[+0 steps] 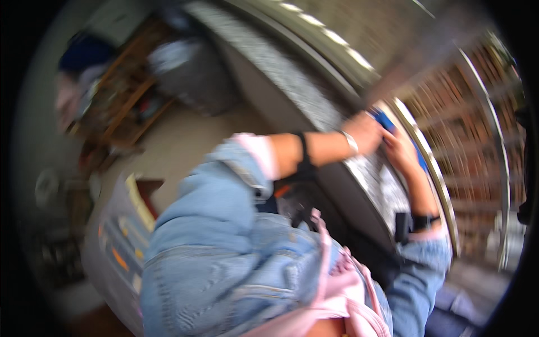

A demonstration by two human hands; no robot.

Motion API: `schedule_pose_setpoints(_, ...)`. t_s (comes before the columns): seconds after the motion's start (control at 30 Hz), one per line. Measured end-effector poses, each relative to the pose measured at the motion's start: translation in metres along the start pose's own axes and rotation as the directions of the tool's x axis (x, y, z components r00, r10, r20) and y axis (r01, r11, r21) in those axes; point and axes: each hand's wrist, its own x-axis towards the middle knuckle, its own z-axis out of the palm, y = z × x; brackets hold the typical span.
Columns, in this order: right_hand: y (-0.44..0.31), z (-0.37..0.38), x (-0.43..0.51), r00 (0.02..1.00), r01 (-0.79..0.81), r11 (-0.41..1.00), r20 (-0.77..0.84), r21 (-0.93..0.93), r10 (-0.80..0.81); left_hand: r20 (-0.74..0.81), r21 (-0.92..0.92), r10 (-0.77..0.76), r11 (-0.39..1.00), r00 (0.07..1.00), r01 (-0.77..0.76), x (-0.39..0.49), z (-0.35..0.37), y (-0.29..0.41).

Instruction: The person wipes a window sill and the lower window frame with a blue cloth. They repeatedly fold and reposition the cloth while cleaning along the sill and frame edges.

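My left hand [364,132], with a pale bracelet at the wrist, reaches over a speckled stone ledge [290,84]. Its fingers are closed at a small blue object [384,121], too blurred to name. My right hand [402,151] meets it from the right, fingers touching or nearly touching the left hand and the blue object; its grip is unclear. Behind the right wrist shows another patch of blue [422,162]. A blurred brownish-pink shape [404,76] stretches from above the hands towards the upper right. Black bands circle both forearms.
A metal-edged window frame [438,177] curves beyond the ledge, with a brick-like surface outside. At left are a wooden shelf unit [130,101] holding things, a large grey bag [198,76] and a grey cover with coloured patches [122,244]. Dark items lie below the ledge.
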Motion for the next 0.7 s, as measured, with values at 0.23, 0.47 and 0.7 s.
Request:
schedule_pose_setpoints(0.23,0.008,-0.019,-0.021,0.975,-0.090,0.996,0.204,0.000,0.089,0.102,0.073,0.216,0.972,0.971,-0.224,-0.022,-0.031,0.000)
schedule_pose_setpoints(0.47,0.045,-0.041,-0.124,0.957,-0.204,0.973,0.188,-0.112,0.222,0.116,-0.014,0.319,0.947,0.941,-0.320,-0.004,-0.031,0.019)
schedule_pose_setpoints(0.7,0.076,-0.041,-0.174,0.979,-0.141,0.990,0.143,-0.025,0.143,0.154,-0.056,0.341,0.940,0.927,-0.337,0.005,-0.025,0.010)
